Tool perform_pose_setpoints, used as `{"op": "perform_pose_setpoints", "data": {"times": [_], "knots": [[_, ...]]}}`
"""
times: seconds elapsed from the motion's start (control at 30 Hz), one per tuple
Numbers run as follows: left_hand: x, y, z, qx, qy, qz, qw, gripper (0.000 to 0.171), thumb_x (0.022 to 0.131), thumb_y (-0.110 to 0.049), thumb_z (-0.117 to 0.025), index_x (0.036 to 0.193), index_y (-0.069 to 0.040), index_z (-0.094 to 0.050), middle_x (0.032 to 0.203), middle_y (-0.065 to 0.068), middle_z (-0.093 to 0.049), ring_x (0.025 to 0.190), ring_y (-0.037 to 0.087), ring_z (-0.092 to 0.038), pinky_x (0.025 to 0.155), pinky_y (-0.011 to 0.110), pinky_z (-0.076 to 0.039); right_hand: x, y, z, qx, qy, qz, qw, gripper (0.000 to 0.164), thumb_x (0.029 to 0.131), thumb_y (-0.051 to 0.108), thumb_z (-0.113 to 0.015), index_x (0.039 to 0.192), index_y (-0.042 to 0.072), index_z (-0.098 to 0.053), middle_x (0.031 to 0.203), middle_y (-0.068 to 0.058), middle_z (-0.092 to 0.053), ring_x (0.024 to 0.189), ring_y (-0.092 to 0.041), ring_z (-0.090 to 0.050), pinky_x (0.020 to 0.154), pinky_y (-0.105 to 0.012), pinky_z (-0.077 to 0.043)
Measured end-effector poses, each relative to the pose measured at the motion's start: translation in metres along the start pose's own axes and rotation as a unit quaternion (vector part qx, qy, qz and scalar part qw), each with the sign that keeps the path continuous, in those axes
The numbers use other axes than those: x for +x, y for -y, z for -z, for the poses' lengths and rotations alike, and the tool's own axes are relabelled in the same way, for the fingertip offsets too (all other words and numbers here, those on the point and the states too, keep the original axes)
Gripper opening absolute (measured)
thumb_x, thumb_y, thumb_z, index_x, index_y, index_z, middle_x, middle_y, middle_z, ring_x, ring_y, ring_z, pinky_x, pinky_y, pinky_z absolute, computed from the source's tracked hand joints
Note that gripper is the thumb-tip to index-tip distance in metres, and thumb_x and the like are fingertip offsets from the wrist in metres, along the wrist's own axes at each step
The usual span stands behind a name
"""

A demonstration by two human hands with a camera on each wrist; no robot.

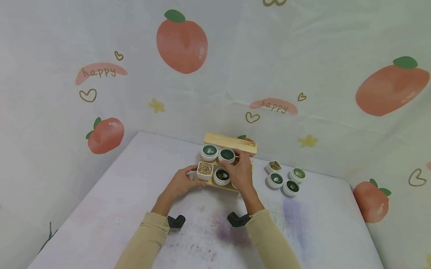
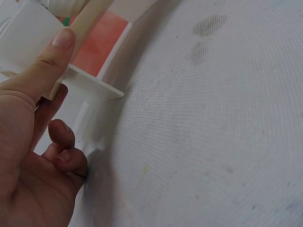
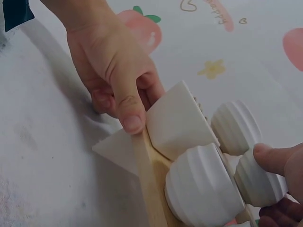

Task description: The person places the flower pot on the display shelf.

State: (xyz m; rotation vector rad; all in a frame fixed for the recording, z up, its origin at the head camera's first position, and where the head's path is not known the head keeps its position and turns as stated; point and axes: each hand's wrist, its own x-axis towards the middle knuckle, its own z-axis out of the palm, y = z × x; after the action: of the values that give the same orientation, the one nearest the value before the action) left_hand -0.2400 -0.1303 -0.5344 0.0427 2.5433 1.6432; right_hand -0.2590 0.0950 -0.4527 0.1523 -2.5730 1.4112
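Lying over the near side of the table (image 1: 197, 252), two beige sleeves (image 1: 142, 237) lead to the hands, with a black fitting (image 1: 177, 221) at each wrist. The left hand (image 1: 181, 184) is narrowed on the near left end of the wooden rack (image 3: 147, 175), its thumb pressing the front edge and a finger beneath the wood. A flat white support (image 3: 119, 150) shows below that edge; whether it bears on the table cannot be told. The rack's front row carries a square pot (image 1: 205, 170) at the left, a round pot (image 1: 222, 176) beside it, and a white rim of another (image 1: 234, 186), mostly covered by the right hand. In the rear row a green-topped pot (image 1: 209, 151) stands at the left. Next to it, the right hand (image 1: 242, 175) holds a dark green pot (image 1: 227, 155) between thumb and fingers; whether that pot is fully seated cannot be determined. Any place farther right in this row is hidden by the hand. To the right of the rack, well apart from both hands, four more pots stand on the table: three round ones (image 1: 291, 188) and one square (image 1: 274, 166). Behind the rows lies a pale wooden trough (image 1: 229, 142). Assessment: loading appears a little over half done, with five pots at the rack and four seemingly outstanding.
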Motion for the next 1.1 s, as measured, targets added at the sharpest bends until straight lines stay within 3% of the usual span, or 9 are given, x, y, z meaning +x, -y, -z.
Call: {"op": "perform_pose_setpoints", "data": {"times": [0.27, 0.53, 0.67, 0.97, 1.1], "knots": [[-0.001, -0.002, -0.001, -0.004, 0.0, 0.006, 1.0, 0.077, 0.074, -0.031, -0.092, 0.143, -0.021, -0.059, 0.057, -0.005, -0.044, 0.052, 0.011, -0.04, 0.049, 0.025, -0.033, -0.004, 0.004, 0.005, 0.0, 0.007, 0.003, 1.0, 0.062, 0.087, 0.024, -0.083, 0.139, 0.005, -0.055, 0.132, -0.014, -0.061, 0.118, -0.03, -0.062, 0.097, -0.042, -0.051], [0.0, -0.002, -0.001, -0.002, -0.001, 0.01, 0.9999, 0.078, 0.075, -0.03, -0.092, 0.144, -0.021, -0.058, 0.058, -0.005, -0.043, 0.053, 0.012, -0.04, 0.05, 0.025, -0.033, -0.008, 0.002, 0.031, -0.008, 0.008, -0.016, 1.0, 0.067, 0.09, 0.03, -0.079, 0.144, 0.004, -0.05, 0.142, -0.016, -0.053, 0.127, -0.034, -0.055, 0.103, -0.05, -0.049], [0.0, -0.002, -0.001, 0.0, -0.003, 0.012, 0.9999, 0.078, 0.074, -0.03, -0.092, 0.144, -0.02, -0.058, 0.057, -0.005, -0.044, 0.053, 0.011, -0.04, 0.05, 0.026, -0.034, -0.008, -0.007, 0.044, 0.001, -0.002, -0.023, 1.0, 0.067, 0.09, 0.031, -0.079, 0.144, 0.004, -0.051, 0.142, -0.016, -0.052, 0.128, -0.033, -0.054, 0.102, -0.049, -0.048], [0.0, -0.001, -0.003, -0.002, -0.004, 0.007, 1.0, 0.079, 0.073, -0.029, -0.093, 0.143, -0.018, -0.059, 0.056, -0.005, -0.043, 0.052, 0.011, -0.04, 0.049, 0.026, -0.034, -0.019, -0.037, 0.074, -0.012, -0.047, 0.019, 0.999, 0.064, 0.087, 0.024, -0.082, 0.139, -0.001, -0.054, 0.137, -0.021, -0.055, 0.124, -0.039, -0.055, 0.101, -0.054, -0.046], [0.0, -0.001, -0.002, -0.002, -0.009, 0.009, 0.9999, 0.079, 0.073, -0.029, -0.093, 0.143, -0.018, -0.059, 0.055, -0.005, -0.043, 0.052, 0.011, -0.04, 0.049, 0.026, -0.034, -0.021, -0.054, 0.089, -0.03, -0.05, 0.007, 0.998, 0.064, 0.088, 0.023, -0.082, 0.14, -0.001, -0.053, 0.137, -0.022, -0.053, 0.125, -0.04, -0.052, 0.103, -0.056, -0.045]]}}
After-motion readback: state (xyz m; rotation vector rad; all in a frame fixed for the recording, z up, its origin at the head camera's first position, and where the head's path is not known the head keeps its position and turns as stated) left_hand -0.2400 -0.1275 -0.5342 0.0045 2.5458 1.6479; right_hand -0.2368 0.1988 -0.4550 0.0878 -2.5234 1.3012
